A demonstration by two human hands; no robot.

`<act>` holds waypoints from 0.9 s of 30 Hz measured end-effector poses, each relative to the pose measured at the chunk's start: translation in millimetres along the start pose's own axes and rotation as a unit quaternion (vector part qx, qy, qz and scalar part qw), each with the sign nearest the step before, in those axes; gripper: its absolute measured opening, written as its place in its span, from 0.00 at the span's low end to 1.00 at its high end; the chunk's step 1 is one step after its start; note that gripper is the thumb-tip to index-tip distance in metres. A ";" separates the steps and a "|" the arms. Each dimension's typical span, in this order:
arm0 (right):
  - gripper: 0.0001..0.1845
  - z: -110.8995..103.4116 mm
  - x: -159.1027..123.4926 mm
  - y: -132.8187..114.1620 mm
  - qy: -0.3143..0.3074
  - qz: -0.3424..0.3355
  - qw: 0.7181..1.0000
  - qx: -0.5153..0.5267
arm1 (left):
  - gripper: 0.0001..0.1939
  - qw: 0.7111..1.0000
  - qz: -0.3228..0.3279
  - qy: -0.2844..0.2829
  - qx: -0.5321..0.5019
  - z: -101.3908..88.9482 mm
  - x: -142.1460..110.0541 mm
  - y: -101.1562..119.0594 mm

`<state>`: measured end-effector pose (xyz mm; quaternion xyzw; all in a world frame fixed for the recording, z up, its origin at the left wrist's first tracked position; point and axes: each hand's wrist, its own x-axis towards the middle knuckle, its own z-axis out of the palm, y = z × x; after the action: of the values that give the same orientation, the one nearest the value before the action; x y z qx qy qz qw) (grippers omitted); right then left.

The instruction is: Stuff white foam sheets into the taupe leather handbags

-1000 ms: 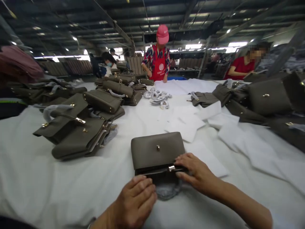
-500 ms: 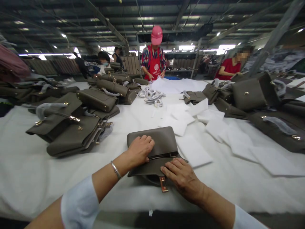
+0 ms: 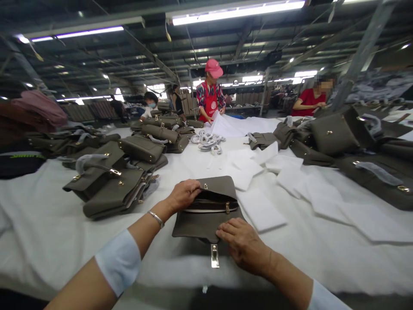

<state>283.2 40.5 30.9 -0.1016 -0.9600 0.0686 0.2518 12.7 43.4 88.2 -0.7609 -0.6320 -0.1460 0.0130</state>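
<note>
Taupe leather handbag (image 3: 206,217) lies near the front edge of the white-covered table (image 3: 48,241), flap thrown open toward the person, mouth gaping. One metal clasp tab (image 3: 214,255) hangs off the flap's tip.

Left hand (image 3: 183,194): fingers curled over the bag's upper left rim, gripping it and holding the mouth open. One silver bracelet (image 3: 156,218) on that wrist.

Right hand (image 3: 242,244): fingers flat and close together, pressing down on the open flap's right side, beside the clasp tab.

Just right of the bag, one white foam sheet (image 3: 261,210); more white sheets scattered toward the right edge, count uncertain as they overlap.

Left side of the table: a heap of matching handbags (image 3: 112,189), at least three in the near pile, more stacked behind toward the far left corner. Right edge: a second heap of bags (image 3: 335,137), exact number not readable.

Middle far: one cluster of wrapped straps (image 3: 208,142).

Far edge: one person in a pink cap (image 3: 213,68) handling white sheeting; a second person in a red shirt (image 3: 308,100) at the far right; a third, masked, at the far left.
</note>
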 end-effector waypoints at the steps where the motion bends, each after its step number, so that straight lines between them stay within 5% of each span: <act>1: 0.19 -4.2 2.8 0.2 -0.034 0.030 0.998 0.036 | 0.10 1.000 -0.010 0.008 -0.014 -1.8 3.3 -0.1; 4: 0.15 -17.6 13.6 2.5 -0.066 0.136 0.983 0.108 | 0.11 0.998 -0.020 0.030 -0.052 -10.8 8.1 8.4; 7: 0.17 -28.6 21.3 -2.0 -0.041 0.231 0.972 0.027 | 0.13 0.995 -0.004 0.044 -0.091 -28.2 2.1 27.2; 11: 0.21 -43.3 15.7 -27.3 -0.010 0.174 0.976 -0.132 | 0.16 0.990 0.013 0.036 -0.136 -63.2 -18.9 48.6; 15: 0.24 -62.5 -1.4 -54.0 0.084 0.091 0.986 -0.116 | 0.17 0.980 0.009 -0.019 -0.197 -83.5 -41.5 54.0; 17: 0.27 -70.6 -7.4 -60.4 0.082 0.111 0.986 -0.096 | 0.17 0.975 0.003 -0.062 -0.214 -78.2 -50.0 52.5; 20: 0.23 -77.2 -10.4 -60.1 -0.022 0.146 0.989 -0.024 | 0.17 0.965 -0.012 -0.119 -0.235 -57.3 -57.5 47.4; 23: 0.22 -79.8 -6.7 -51.8 -0.090 0.147 0.984 0.033 | 0.18 0.961 -0.024 -0.119 -0.250 -40.2 -57.1 40.0; 27: 0.18 -85.4 7.9 -34.8 -0.093 0.151 0.984 -0.016 | 0.19 0.976 -0.010 -0.111 -0.188 -37.2 -46.9 28.8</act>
<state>313.3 15.4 114.7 -0.2423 -0.9539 0.1000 0.1462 25.5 -15.0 117.3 -0.7547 -0.5986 -0.1771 -0.2018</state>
